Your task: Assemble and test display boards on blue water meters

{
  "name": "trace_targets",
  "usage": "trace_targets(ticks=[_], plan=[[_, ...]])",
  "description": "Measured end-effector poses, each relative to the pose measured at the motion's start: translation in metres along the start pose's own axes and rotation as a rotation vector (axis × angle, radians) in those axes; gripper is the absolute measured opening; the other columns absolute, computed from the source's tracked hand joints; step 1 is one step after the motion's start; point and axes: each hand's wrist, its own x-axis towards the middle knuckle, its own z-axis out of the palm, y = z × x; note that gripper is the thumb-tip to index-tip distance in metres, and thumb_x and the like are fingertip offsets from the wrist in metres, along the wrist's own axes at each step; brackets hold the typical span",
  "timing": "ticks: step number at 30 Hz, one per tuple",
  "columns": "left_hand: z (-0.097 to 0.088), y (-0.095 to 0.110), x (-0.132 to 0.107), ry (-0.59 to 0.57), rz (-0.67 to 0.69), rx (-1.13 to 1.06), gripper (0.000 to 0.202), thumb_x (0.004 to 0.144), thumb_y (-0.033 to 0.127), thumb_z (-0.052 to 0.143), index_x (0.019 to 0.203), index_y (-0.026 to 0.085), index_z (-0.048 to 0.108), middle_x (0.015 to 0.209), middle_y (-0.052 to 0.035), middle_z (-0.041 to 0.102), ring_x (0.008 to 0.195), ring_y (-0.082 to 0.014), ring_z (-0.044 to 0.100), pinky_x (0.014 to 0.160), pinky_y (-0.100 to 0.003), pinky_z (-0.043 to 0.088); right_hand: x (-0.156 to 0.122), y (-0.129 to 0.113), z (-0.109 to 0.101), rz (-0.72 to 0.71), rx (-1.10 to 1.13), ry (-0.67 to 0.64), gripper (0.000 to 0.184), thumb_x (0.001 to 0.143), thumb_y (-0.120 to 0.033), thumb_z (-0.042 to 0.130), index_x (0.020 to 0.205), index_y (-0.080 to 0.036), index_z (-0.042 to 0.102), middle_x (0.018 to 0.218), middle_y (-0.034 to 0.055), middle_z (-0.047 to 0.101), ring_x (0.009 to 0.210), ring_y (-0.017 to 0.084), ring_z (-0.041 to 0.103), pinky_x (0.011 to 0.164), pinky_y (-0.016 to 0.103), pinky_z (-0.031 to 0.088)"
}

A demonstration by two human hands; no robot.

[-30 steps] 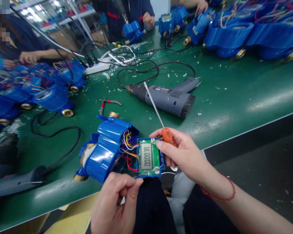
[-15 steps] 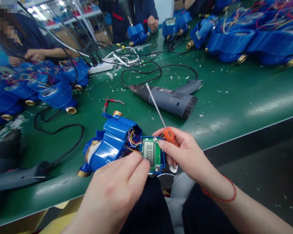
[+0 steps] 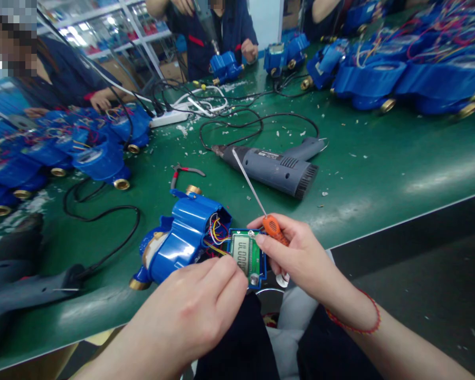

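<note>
Now, hands (image 3: pixel 190 311) (image 3: pixel 301 258), screwdriver (image 3: pixel 273 229), meter board (image 3: pixel 246 253)

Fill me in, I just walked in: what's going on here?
A person's right hand grips an orange-handled screwdriver over a green circuit board with an LCD, wired into a blue water meter; their left hand sits against the board's edge. A heat gun lies on the green bench beyond, and a co-worker handles another meter.

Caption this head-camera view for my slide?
Right hand holds an orange screwdriver at a blue water meter's circuit board, left hand alongside.
</note>
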Motion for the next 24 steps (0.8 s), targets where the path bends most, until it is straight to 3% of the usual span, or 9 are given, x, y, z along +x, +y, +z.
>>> trace_targets(ticks=[3, 5, 7, 10, 12, 14, 17, 20, 24], plan=[[-0.013, -0.008, -0.010, 0.077, -0.163, 0.072, 0.020, 0.094, 0.018, 0.051, 0.107, 0.024, 0.065, 0.097, -0.0052, 0.072, 0.082, -0.0183, 0.071, 0.075, -0.028, 0.057, 0.000, 0.003, -0.001, -0.003, 0.007, 0.003, 0.020, 0.082, -0.027, 0.056, 0.097, -0.014, 0.060, 0.052, -0.0090, 0.042, 0.038, 0.005, 0.038, 0.034, 0.015, 0.031], [-0.019, -0.015, -0.020, 0.159, -0.429, 0.113, 0.020, 0.094, 0.024, 0.055, 0.112, 0.025, 0.063, 0.103, -0.0057, 0.071, 0.093, -0.0223, 0.071, 0.090, -0.037, 0.056, 0.001, 0.005, -0.002, -0.020, 0.007, 0.009, 0.021, 0.083, -0.029, 0.056, 0.097, -0.014, 0.060, 0.055, -0.0083, 0.042, 0.041, 0.006, 0.038, 0.035, 0.015, 0.032], [-0.016, -0.024, -0.033, 0.168, -0.663, 0.094, 0.029, 0.094, 0.038, 0.053, 0.118, 0.023, 0.060, 0.108, -0.0092, 0.070, 0.099, -0.0282, 0.070, 0.090, -0.046, 0.056, 0.003, 0.006, -0.003, -0.044, -0.004, 0.006, 0.020, 0.084, -0.029, 0.056, 0.098, -0.015, 0.060, 0.058, -0.0075, 0.042, 0.044, 0.007, 0.039, 0.038, 0.016, 0.032], [0.002, -0.036, -0.060, -0.028, -0.719, 0.028, 0.069, 0.086, 0.056, 0.057, 0.140, 0.017, 0.041, 0.128, -0.0184, 0.064, 0.112, -0.0352, 0.067, 0.088, -0.051, 0.058, 0.007, 0.002, -0.004, -0.108, -0.040, -0.036, 0.018, 0.088, -0.029, 0.055, 0.100, -0.017, 0.060, 0.065, -0.0062, 0.043, 0.051, 0.007, 0.039, 0.044, 0.018, 0.034], [0.018, -0.043, -0.075, -0.033, -0.725, 0.048, 0.076, 0.083, 0.056, 0.060, 0.143, 0.016, 0.036, 0.140, -0.0214, 0.056, 0.126, -0.0378, 0.057, 0.097, -0.055, 0.053, 0.011, -0.002, -0.006, -0.188, -0.109, -0.061, 0.018, 0.091, -0.029, 0.055, 0.105, -0.019, 0.060, 0.075, -0.0035, 0.049, 0.061, 0.009, 0.044, 0.055, 0.019, 0.039], [0.031, -0.047, -0.082, -0.054, -0.716, 0.014, 0.072, 0.083, 0.052, 0.061, 0.141, 0.017, 0.039, 0.146, -0.0214, 0.051, 0.131, -0.0368, 0.053, 0.100, -0.053, 0.052, 0.016, -0.009, -0.009, -0.281, -0.221, -0.076, 0.020, 0.092, -0.028, 0.054, 0.111, -0.021, 0.058, 0.091, -0.0002, 0.056, 0.076, 0.012, 0.052, 0.069, 0.022, 0.044], [0.034, -0.054, -0.074, 0.026, -0.839, -0.102, 0.060, 0.083, 0.050, 0.057, 0.132, 0.016, 0.052, 0.142, -0.0196, 0.056, 0.127, -0.0357, 0.057, 0.103, -0.052, 0.048, 0.026, -0.023, -0.012, -0.392, -0.390, -0.101, 0.024, 0.093, -0.028, 0.053, 0.116, -0.022, 0.055, 0.106, 0.0028, 0.057, 0.092, 0.016, 0.055, 0.084, 0.027, 0.044], [0.017, -0.065, -0.057, 0.016, -0.955, -0.352, 0.051, 0.078, 0.049, 0.055, 0.117, 0.017, 0.061, 0.118, -0.0144, 0.071, 0.105, -0.0322, 0.070, 0.093, -0.045, 0.054, 0.038, -0.036, -0.010, -0.456, -0.507, -0.159, 0.027, 0.092, -0.025, 0.052, 0.118, -0.022, 0.056, 0.110, 0.0044, 0.057, 0.099, 0.018, 0.056, 0.091, 0.030, 0.044], [-0.002, -0.087, -0.046, 0.093, -1.112, -0.606, 0.051, 0.074, 0.051, 0.053, 0.114, 0.020, 0.057, 0.106, -0.0098, 0.076, 0.097, -0.0299, 0.072, 0.090, -0.040, 0.054, 0.057, -0.050, -0.001, -0.506, -0.589, -0.238, 0.032, 0.090, -0.020, 0.051, 0.121, -0.021, 0.057, 0.120, 0.0071, 0.056, 0.115, 0.021, 0.052, 0.104, 0.035, 0.037]])
